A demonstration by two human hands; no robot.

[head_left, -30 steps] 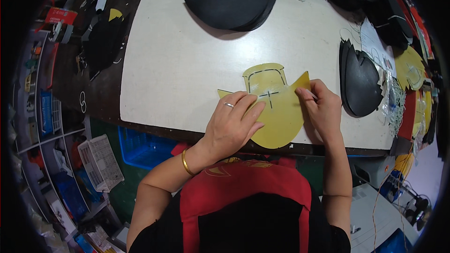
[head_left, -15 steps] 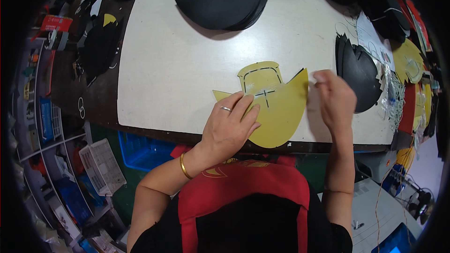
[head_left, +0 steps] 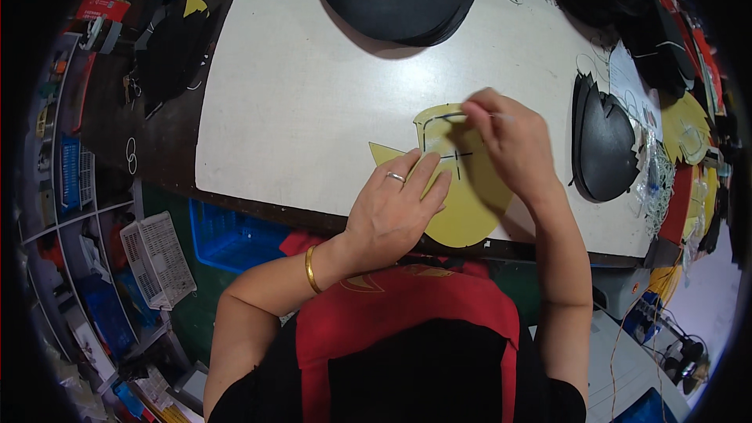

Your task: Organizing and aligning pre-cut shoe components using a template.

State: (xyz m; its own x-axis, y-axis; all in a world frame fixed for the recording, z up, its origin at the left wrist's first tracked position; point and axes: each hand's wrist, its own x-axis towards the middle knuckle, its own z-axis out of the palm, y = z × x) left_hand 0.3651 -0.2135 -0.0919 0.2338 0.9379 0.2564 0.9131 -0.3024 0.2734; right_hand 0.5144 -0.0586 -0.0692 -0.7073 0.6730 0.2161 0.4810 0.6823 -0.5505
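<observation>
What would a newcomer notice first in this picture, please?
Probably the yellow piece at the near edge of the white board, with the left hand on it and the right hand over its upper part. Next, perhaps, the large black stack at the board's far side and the red apron below.

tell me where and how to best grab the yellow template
Probably pinch the pointed left wing, coming from the left: the yellow template looks thin and flat, and that tip juts out uncovered, while the left hand rests on its left middle and the right hand covers its upper right.
</observation>
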